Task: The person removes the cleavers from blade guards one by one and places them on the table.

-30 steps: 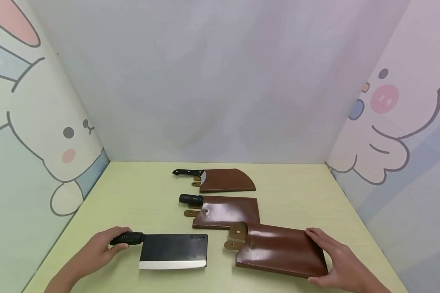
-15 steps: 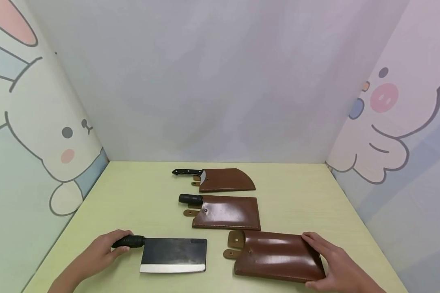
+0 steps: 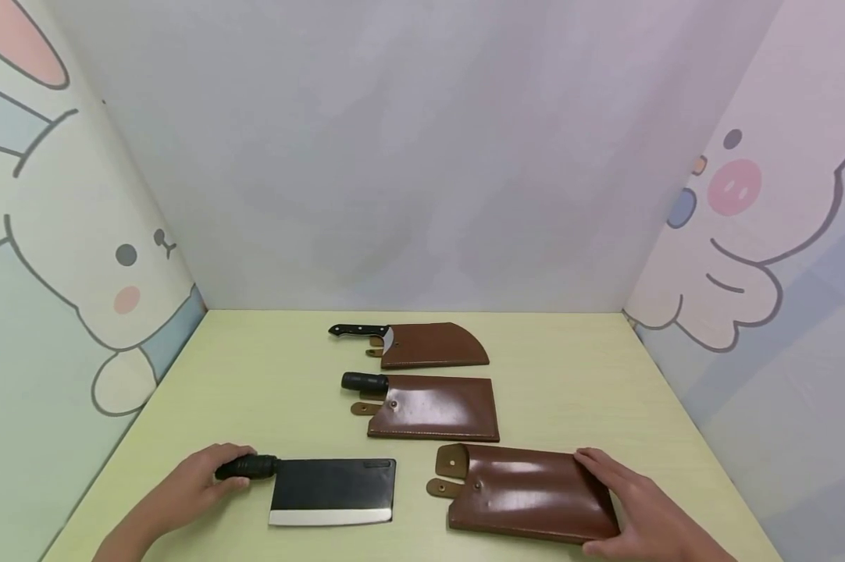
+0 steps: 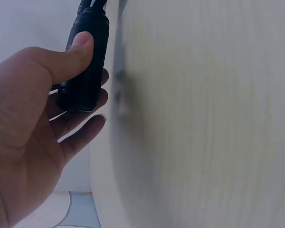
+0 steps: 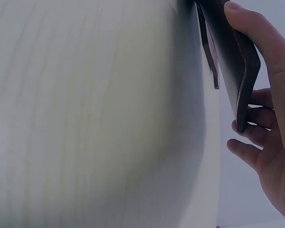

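My left hand (image 3: 201, 478) grips the black handle (image 4: 80, 97) of a cleaver, thumb over the top and fingers beneath. Its dark rectangular blade (image 3: 334, 485) points right in the head view, with the pale cutting edge toward me. On the right, my right hand (image 3: 632, 503) holds the far end of a glossy brown leather knife sheath (image 3: 528, 492) by its edges. The sheath's mouth and two snap straps (image 3: 445, 488) face the cleaver, a short gap away from the blade tip. In the right wrist view, the sheath's stitched edge (image 5: 247, 76) lies between thumb and fingers.
Behind, a second brown sheath (image 3: 440, 407) holds a black-handled knife, its strap loose. Farther back lies a third, curved sheath (image 3: 433, 345) with a riveted black knife handle (image 3: 359, 330) sticking out. Cartoon-printed side walls and a grey back panel (image 3: 422, 195) enclose the pale yellow table (image 3: 268, 375).
Both hands have lowered slightly toward me, bringing the cleaver and the leather sheath down with them. The sheath has come clear of the one behind it in view. Both grips stay the same.
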Action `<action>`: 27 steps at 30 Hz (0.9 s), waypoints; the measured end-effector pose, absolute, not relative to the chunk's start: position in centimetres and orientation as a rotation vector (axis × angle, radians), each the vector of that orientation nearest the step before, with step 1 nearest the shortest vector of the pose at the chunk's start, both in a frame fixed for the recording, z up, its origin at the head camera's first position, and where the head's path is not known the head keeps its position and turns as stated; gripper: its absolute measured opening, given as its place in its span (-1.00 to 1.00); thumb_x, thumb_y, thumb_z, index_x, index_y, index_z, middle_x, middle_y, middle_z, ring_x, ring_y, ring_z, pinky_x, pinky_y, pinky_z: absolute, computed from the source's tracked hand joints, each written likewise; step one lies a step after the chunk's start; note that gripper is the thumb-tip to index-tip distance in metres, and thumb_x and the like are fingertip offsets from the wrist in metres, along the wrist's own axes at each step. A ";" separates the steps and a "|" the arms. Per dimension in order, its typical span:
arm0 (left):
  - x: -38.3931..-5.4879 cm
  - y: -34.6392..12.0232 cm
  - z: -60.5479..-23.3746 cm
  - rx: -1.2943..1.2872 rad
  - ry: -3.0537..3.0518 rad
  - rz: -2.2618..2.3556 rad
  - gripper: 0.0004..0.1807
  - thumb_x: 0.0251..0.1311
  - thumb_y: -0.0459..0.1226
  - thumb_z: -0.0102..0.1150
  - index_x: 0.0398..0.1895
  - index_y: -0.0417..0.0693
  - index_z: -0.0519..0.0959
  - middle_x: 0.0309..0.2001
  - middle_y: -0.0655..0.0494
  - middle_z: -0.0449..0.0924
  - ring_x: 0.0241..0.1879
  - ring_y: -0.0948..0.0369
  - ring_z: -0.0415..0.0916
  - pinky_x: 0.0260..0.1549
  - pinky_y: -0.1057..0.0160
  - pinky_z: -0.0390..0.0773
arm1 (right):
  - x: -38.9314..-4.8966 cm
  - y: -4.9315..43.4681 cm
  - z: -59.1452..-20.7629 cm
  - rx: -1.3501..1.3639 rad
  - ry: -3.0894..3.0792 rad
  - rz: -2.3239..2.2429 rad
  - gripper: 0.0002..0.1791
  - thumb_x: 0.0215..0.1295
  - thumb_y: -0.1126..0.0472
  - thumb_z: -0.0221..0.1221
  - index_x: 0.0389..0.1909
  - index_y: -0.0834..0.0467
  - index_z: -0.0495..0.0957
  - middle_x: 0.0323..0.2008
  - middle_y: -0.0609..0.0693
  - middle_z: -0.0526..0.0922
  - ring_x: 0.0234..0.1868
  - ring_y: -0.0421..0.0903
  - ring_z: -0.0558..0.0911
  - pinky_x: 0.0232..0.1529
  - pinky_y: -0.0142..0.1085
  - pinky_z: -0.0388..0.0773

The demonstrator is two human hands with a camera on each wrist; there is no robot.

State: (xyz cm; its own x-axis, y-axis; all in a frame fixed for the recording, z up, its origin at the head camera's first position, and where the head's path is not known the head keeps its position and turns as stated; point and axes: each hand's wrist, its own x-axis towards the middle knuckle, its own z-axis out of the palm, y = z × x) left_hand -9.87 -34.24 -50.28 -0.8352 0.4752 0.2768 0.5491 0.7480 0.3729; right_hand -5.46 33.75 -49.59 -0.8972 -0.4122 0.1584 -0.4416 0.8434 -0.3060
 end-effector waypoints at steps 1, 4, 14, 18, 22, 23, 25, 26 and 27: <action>-9.9 -34.3 -50.3 -0.819 -2.793 -0.672 -0.59 0.09 -0.18 0.52 0.01 -0.07 0.68 -0.08 0.12 0.73 -0.06 0.31 0.63 -0.17 0.32 0.61 | -5.5 33.8 -49.8 0.678 -2.935 0.507 0.27 -0.28 -0.37 0.57 0.54 -0.03 0.29 0.40 0.06 0.47 0.21 0.02 0.61 -0.11 -0.17 0.64; -9.9 -34.3 -50.4 -0.825 -2.827 -0.697 -0.59 0.13 -0.16 0.49 0.03 -0.08 0.67 -0.05 0.10 0.72 -0.04 0.29 0.63 -0.16 0.28 0.62 | -5.5 33.8 -50.2 0.674 -2.945 0.494 0.29 -0.28 -0.39 0.57 0.55 -0.03 0.28 0.41 0.06 0.46 0.24 0.04 0.60 -0.10 -0.16 0.64; -10.1 -34.3 -51.1 -0.846 -2.750 -0.653 -0.55 0.01 -0.19 0.55 -0.01 -0.10 0.67 -0.10 0.13 0.70 -0.09 0.30 0.56 -0.11 0.47 0.49 | -5.7 33.9 -51.3 0.650 -3.074 0.505 0.31 -0.20 -0.45 0.50 0.58 0.00 0.20 0.47 0.08 0.38 0.31 0.15 0.54 -0.07 -0.19 0.64; -10.1 -34.1 -50.9 -0.809 -2.791 -0.640 -0.53 0.04 -0.14 0.53 0.03 -0.07 0.66 -0.06 0.14 0.68 -0.05 0.27 0.57 -0.09 0.37 0.54 | -5.7 33.6 -51.0 0.645 -3.102 0.523 0.33 -0.19 -0.49 0.47 0.59 0.02 0.18 0.49 0.10 0.35 0.32 0.18 0.53 -0.06 -0.20 0.64; -10.0 -33.7 -50.4 -0.726 -2.865 -0.614 -0.50 0.06 -0.10 0.53 0.08 0.01 0.65 0.01 0.23 0.64 0.01 0.17 0.59 -0.04 0.21 0.59 | -5.6 33.5 -50.7 0.667 -3.082 0.508 0.36 -0.20 -0.53 0.45 0.60 0.03 0.15 0.50 0.09 0.33 0.36 0.14 0.49 -0.03 -0.22 0.64; -10.0 -33.5 -50.2 -0.702 -2.889 -0.618 -0.49 0.07 -0.09 0.53 0.10 0.02 0.65 0.03 0.25 0.63 0.03 0.14 0.60 -0.02 0.16 0.60 | -5.6 33.5 -50.7 0.679 -3.076 0.497 0.37 -0.20 -0.52 0.45 0.61 0.04 0.14 0.51 0.09 0.31 0.37 0.13 0.48 -0.02 -0.22 0.63; -9.9 -33.1 -49.8 -0.641 -2.928 -0.625 -0.46 0.08 -0.06 0.53 0.13 0.02 0.64 0.06 0.24 0.62 0.07 0.07 0.60 0.02 0.07 0.60 | -5.7 33.6 -50.5 0.681 -3.075 0.489 0.36 -0.16 -0.50 0.45 0.62 0.02 0.11 0.53 0.06 0.29 0.39 0.08 0.46 -0.02 -0.24 0.63; -9.9 -32.9 -49.5 -0.611 -2.948 -0.628 -0.45 0.10 -0.03 0.52 0.15 0.02 0.63 0.08 0.23 0.62 0.09 0.04 0.59 0.04 0.00 0.59 | -5.8 33.6 -50.3 0.676 -3.072 0.482 0.35 -0.15 -0.48 0.45 0.62 0.01 0.11 0.54 0.04 0.28 0.39 0.07 0.46 -0.01 -0.24 0.63; -10.0 -32.7 -49.2 -0.590 -2.959 -0.641 -0.44 0.12 -0.01 0.50 0.17 0.01 0.63 0.09 0.21 0.62 0.11 0.00 0.58 0.05 -0.06 0.57 | -5.9 33.6 -50.1 0.674 -3.068 0.472 0.33 -0.13 -0.47 0.45 0.62 0.01 0.12 0.54 0.03 0.27 0.39 0.06 0.47 -0.02 -0.23 0.64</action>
State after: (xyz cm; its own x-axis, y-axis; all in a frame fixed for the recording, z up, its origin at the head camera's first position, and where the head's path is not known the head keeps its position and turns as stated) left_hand -10.00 -32.68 -49.19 -0.9254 0.3547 0.1339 0.3783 0.8407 0.3874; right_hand -5.91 33.60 -50.08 -0.9092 -0.4152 0.0296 -0.4049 0.8657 -0.2944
